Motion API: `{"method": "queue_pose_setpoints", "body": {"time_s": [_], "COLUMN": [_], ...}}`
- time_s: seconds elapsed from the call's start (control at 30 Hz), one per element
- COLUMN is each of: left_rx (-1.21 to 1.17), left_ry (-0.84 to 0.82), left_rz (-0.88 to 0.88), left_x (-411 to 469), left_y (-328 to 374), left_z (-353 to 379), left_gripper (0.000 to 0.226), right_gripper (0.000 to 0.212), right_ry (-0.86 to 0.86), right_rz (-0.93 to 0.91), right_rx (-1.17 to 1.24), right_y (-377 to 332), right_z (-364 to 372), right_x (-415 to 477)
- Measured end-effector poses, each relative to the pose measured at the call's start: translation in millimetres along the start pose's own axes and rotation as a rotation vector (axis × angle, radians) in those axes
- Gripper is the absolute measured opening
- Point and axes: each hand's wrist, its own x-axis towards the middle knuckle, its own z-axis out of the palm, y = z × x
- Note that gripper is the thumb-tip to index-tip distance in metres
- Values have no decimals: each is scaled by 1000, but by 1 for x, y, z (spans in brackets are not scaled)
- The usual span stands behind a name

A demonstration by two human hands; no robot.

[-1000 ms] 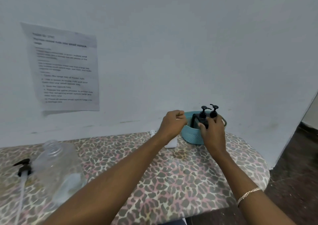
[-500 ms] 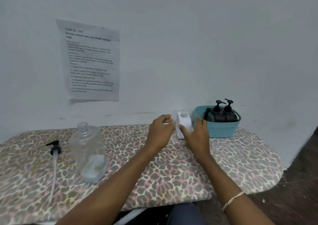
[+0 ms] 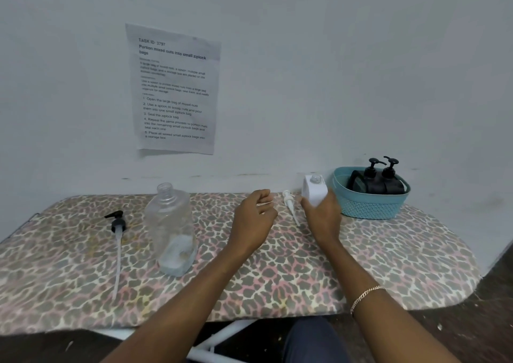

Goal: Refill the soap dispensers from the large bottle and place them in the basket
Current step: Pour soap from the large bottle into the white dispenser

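A white square dispenser (image 3: 313, 190) with an uncapped neck stands near the wall, and my right hand (image 3: 322, 218) grips its lower part. Its white pump (image 3: 290, 206) lies on the table just left of it. My left hand (image 3: 254, 218) hovers beside the pump with loosely curled fingers, holding nothing. The large clear bottle (image 3: 170, 228), uncapped and nearly empty, stands at centre-left. Its black pump (image 3: 118, 240) lies flat to the left. Two black dispensers (image 3: 380, 179) sit in the teal basket (image 3: 369, 205) at the right.
The table (image 3: 388, 265) wears a leopard-print cover and butts against a pale wall. A printed sheet (image 3: 175, 90) is taped to the wall above the bottle. The table's rounded right end drops off to dark floor.
My right hand left the black dispenser in the basket, moved left and took hold of the white dispenser. My left hand drew back from the basket. The camera view widened leftward.
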Motion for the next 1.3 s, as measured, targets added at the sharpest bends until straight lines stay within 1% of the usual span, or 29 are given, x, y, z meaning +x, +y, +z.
{"method": "queue_pose_setpoints", "body": {"time_s": [0.1, 0.27, 0.37, 0.43, 0.5, 0.73, 0.83, 0.9, 0.97, 1.03, 1.1, 1.17, 1.2, 1.23, 1.3], "left_rx": [8, 24, 73, 133, 209, 506, 596, 611, 589, 553, 511, 456, 419, 375, 307], "left_ry": [10, 33, 51, 84, 151, 462, 578, 646, 709, 767, 794, 743, 693, 638, 555], "left_rz": [3, 32, 102, 183, 296, 706, 769, 733, 645, 517, 354, 201, 150, 114, 97], "left_x": [-6, -21, -33, -44, -54, -80, -87, -88, -87, -86, -83, -80, -79, -77, -75], "left_y": [-2, -3, 0, 2, 3, -2, -10, -16, -22, -28, -35, -43, -47, -50, -57], "left_z": [-7, -24, -33, -38, -45, -72, -86, -96, -105, -112, -117, -123, -127, -129, -134], "left_gripper": [52, 53, 54, 53, 49, 35, 40, 47, 54, 65, 83, 100, 104, 104, 94], "right_gripper": [54, 53, 54, 53, 51, 53, 50, 49, 48, 48, 49, 50, 51, 51, 51], "right_ry": [5, -12, -5, -4, 3, -6, -45, -70, -95, -114, -128, -149, -159, -167, -183], "right_rz": [14, 11, 3, -16, -50, -216, -263, -278, -287, -299, -319, -330, -334, -339, -339], "right_rx": [-13, -18, -15, -6, 14, 119, 169, 177, 174, 175, 174, 178, 179, 180, 185], "right_y": [0, 1, 0, -4, -9, -37, -47, -51, -53, -53, -52, -49, -46, -44, -39], "right_z": [0, -5, -9, -13, -15, -19, -18, -19, -19, -20, -23, -26, -28, -30, -34], "right_x": [1, -3, -7, -12, -18, -52, -70, -81, -90, -100, -109, -118, -122, -125, -132]}}
